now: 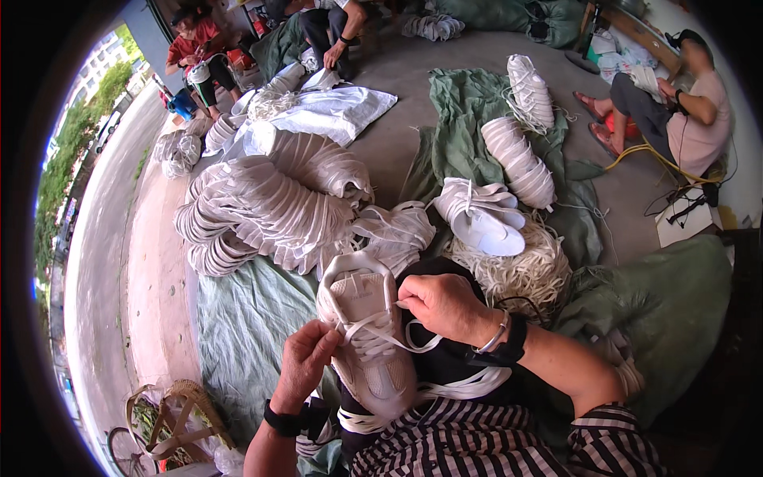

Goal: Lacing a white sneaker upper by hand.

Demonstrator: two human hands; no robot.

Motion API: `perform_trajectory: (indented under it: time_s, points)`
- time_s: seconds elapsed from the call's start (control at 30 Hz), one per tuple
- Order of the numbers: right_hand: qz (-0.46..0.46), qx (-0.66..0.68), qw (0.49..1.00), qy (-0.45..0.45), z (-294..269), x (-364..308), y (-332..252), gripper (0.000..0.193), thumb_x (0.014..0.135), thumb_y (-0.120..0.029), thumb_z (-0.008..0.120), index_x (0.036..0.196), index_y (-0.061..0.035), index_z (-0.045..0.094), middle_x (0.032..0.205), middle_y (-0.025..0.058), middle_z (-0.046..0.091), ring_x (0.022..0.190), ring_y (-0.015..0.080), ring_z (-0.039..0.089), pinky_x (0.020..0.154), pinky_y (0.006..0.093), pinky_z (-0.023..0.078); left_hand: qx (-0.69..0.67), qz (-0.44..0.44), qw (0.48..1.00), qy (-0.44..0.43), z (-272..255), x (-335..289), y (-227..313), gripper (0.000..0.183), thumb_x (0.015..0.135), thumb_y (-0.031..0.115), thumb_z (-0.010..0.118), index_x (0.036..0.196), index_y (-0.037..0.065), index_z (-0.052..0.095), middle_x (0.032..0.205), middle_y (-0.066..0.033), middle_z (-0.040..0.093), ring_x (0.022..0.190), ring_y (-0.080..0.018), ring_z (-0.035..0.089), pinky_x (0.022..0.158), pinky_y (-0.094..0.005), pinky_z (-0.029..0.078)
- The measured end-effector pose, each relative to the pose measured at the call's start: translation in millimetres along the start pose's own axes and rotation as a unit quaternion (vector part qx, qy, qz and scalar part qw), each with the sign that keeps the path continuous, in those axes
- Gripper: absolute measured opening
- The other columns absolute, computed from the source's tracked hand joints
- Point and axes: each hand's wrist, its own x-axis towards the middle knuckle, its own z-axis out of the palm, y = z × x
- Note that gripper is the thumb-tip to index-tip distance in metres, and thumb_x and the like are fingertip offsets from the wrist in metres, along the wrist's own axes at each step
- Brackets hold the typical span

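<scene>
A cream sneaker upper (373, 362) lies over my lap, its toe toward me and its padded collar and tongue pointing away. White shoelace (367, 324) is threaded through its front, with loose loops near the collar. My left hand (306, 358) is closed at the upper's left edge, thumb and finger pinching the lace beside the eyelets. On the other side my right hand (445, 306) is closed too, its fingertips pinching lace at the right of the collar. More white laces (465, 385) hang across my dark-clad thigh.
Stacked uppers (262, 207) lie ahead-left on green sheeting (254, 318). A lace heap (517, 266) with white uppers (481, 219) on top stands ahead-right, near bundled uppers (520, 163). Several people sit farther off, one at right (695, 119). A woven basket (179, 421) stands lower left.
</scene>
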Motion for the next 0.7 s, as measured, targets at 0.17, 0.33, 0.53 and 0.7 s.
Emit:
perform_trajectory:
  time_s: [0.17, 0.33, 0.53, 0.7]
  points:
    - [-0.173, -0.144, 0.973, -0.058, -6.1, 1.4, -6.8, 0.012, 0.072, -0.002, 0.058, 0.076, -0.0057, 0.048, 0.064, 0.0061, 0.050, 0.056, 0.0207, 0.059, 0.046, 0.0298, 0.045, -0.036, -0.016, 0.999, -0.018, -1.9, 1.5, -3.8, 0.022, 0.092, 0.019, 0.054, 0.082, 0.001, 0.060, 0.075, 0.0028, 0.058, 0.070, -0.0045, 0.049, 0.066, -0.0203, 0.042]
    - [0.276, 0.183, 0.920, -0.210, -11.1, 15.4, -14.7, 0.004, 0.080, -0.004, 0.059, 0.081, -0.0018, 0.056, 0.067, 0.0098, 0.060, 0.059, 0.0213, 0.062, 0.049, 0.0291, 0.047, -0.030, -0.049, 0.998, -0.035, -5.2, 2.0, -6.2, 0.021, 0.091, 0.022, 0.054, 0.084, 0.003, 0.058, 0.080, 0.0011, 0.059, 0.074, -0.0052, 0.052, 0.070, -0.0210, 0.043]
    - [0.085, 0.167, 0.965, -0.181, -14.5, 14.7, -7.2, 0.008, 0.085, -0.003, 0.054, 0.092, 0.0001, 0.057, 0.070, 0.0063, 0.061, 0.053, 0.0112, 0.056, 0.049, 0.0260, 0.046, -0.153, -0.090, 0.984, -0.017, -3.7, 2.1, 8.2, 0.021, 0.089, 0.020, 0.052, 0.075, 0.005, 0.057, 0.066, 0.0055, 0.051, 0.056, -0.0027, 0.040, 0.052, -0.0176, 0.030]
    - [0.050, 0.113, 0.977, -0.173, -16.0, 17.5, -7.6, 0.007, 0.080, -0.004, 0.059, 0.085, -0.0006, 0.058, 0.076, 0.0123, 0.062, 0.069, 0.0294, 0.062, 0.063, 0.0340, 0.050, -0.093, -0.049, 0.995, 0.000, -3.1, 9.2, 13.5, 0.020, 0.087, 0.020, 0.055, 0.076, 0.003, 0.056, 0.068, 0.0026, 0.054, 0.064, -0.0112, 0.053, 0.057, -0.0253, 0.040]
